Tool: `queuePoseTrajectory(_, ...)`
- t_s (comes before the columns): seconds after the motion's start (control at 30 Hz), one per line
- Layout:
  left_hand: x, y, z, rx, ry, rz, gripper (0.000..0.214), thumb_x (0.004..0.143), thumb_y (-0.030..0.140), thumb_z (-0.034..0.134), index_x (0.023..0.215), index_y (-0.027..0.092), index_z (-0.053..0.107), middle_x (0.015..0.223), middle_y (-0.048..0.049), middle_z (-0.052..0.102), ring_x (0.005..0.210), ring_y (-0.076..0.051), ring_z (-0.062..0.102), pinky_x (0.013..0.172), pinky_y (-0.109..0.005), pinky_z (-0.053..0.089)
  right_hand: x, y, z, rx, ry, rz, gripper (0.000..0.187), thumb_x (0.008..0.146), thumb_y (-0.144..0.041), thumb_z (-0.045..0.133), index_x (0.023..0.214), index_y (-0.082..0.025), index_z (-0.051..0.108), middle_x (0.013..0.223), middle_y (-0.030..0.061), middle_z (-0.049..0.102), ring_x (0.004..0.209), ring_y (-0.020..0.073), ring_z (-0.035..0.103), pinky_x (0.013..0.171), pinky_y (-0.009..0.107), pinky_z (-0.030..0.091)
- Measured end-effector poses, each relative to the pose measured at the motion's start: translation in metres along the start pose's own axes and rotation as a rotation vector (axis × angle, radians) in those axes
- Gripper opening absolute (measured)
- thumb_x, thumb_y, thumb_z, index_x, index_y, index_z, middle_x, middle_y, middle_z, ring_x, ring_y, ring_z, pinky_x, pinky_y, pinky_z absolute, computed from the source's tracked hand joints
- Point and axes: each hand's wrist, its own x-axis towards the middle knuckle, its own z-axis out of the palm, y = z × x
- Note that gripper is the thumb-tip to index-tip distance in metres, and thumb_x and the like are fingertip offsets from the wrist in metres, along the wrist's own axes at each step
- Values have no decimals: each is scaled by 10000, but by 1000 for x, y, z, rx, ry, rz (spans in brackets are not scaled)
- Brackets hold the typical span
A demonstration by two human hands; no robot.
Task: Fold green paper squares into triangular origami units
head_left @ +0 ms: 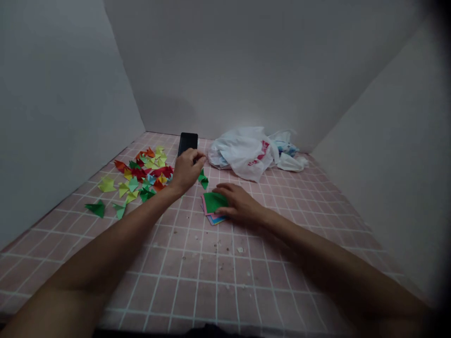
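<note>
My right hand [241,204] grips the right side of a small stack of square origami paper, thumb at the near edge and fingers at the far edge. A green sheet [214,202] lies on top; pink, blue and yellow edges show under it. My left hand [188,169] is raised in front of the black phone [188,141], its fingers curled together; what they hold, if anything, is hidden. Just below its fingertips sits a green folded paper piece [203,180]. To its left spreads a pile of folded paper pieces [151,162] in red, yellow, green, orange and blue.
A white plastic bag [246,150] with red print lies crumpled against the back wall, with smaller bags [291,157] beside it. Pink tiles [183,291] form the surface, with small specks on them in front of the stack. Walls enclose it left, back and right.
</note>
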Motion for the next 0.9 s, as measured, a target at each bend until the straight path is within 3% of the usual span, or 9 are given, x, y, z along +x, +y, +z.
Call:
queuePoseTrajectory(0.07,-11,13,9,-118,-81,116,146,931,218,560,913,173,698,964,-61,731,951,-199,668,917,-321,504,-12,-7,8,-5,-3,6,574,895,-460,745,1372,-166,621,1436,229,586,1290,354,573,1075,514,449)
queuePoseTrajectory(0.2,-35,38,32,-249,-296,243,104,889,162,597,857,169,696,900,-50,735,876,-199,669,872,-331,519,-21,-16,22,29,25,-40,566,868,-375,774,1371,-164,618,1416,207,611,1275,372,587,1040,539,488)
queuePoseTrajectory(0.33,-48,55,45,-214,-510,353,104,857,101,627,841,164,708,898,-53,724,885,-208,660,876,-340,518,-32,-29,26,46,56,-38,580,873,-321,766,1391,-123,597,1390,213,634,1283,393,589,1013,541,515)
queuePoseTrajectory(0.43,-56,56,43,-149,-590,339,100,867,107,631,843,166,708,896,-55,699,883,-214,653,868,-348,518,-41,-37,26,49,47,-20,437,900,-285,741,1305,-140,661,1294,186,700,1203,366,643,967,519,549)
queuePoseTrajectory(0.53,-68,47,32,-133,-577,298,90,883,117,616,866,152,698,937,-77,681,887,-214,652,852,-346,526,-48,-39,27,-54,51,-55,317,905,-291,744,1187,-149,710,1191,177,739,1121,355,676,930,532,561)
queuePoseTrajectory(0.63,-86,32,19,-169,-475,218,103,911,145,584,948,167,678,993,-79,670,959,-214,648,885,-348,529,-51,-36,28,-154,129,-129,274,924,-313,731,1154,-163,715,1171,167,739,1083,335,685,933,533,556)
queuePoseTrajectory(0.73,-102,18,10,-180,-452,168,84,914,178,599,965,174,664,987,-75,666,975,-221,650,898,-361,526,-53,-33,26,-107,173,-188,248,959,-296,688,1166,-161,709,1210,156,734,1085,313,691,945,505,560)
queuePoseTrajectory(0.9,-117,8,6,-182,-482,222,140,938,289,644,1026,180,651,1038,-86,672,1005,-233,645,907,-372,521,-54,-31,23,47,221,-208,186,1017,-227,576,1122,-181,722,1189,137,748,1098,281,694,945,485,564)
